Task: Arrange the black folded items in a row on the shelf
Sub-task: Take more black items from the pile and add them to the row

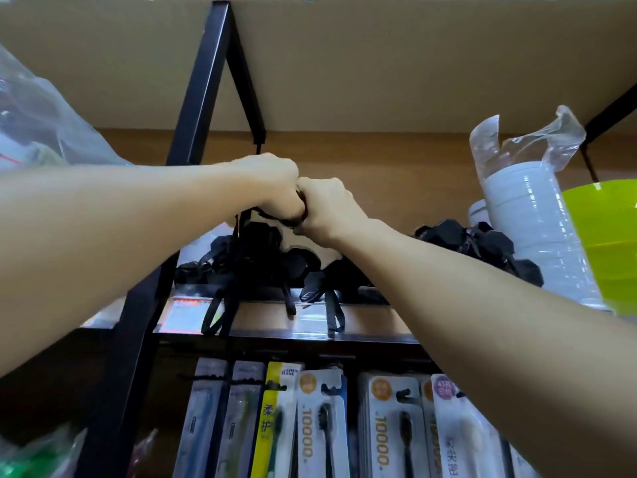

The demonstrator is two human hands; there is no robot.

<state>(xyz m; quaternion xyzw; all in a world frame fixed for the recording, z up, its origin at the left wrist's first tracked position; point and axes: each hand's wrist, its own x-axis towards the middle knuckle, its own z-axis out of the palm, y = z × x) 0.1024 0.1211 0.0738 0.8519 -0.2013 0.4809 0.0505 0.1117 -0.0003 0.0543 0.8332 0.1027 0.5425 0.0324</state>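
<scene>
My left hand [272, 182] and my right hand [325, 205] are clenched knuckle to knuckle above the wooden shelf [396, 188]. Together they grip one black folded item [291, 219], mostly hidden inside the fists. Under them a loose heap of black folded items [262, 260] lies at the shelf's front, with black straps [220, 312] hanging over the edge. A second cluster of black folded items [482, 246] sits to the right, beyond my right forearm.
A black metal shelf post [196, 98] rises at the left. White stacked containers in clear plastic [531, 219] and a green bowl [606, 236] stand at the right. A plastic bag [38, 122] fills the left. Toothbrush packs [320, 426] hang below the shelf.
</scene>
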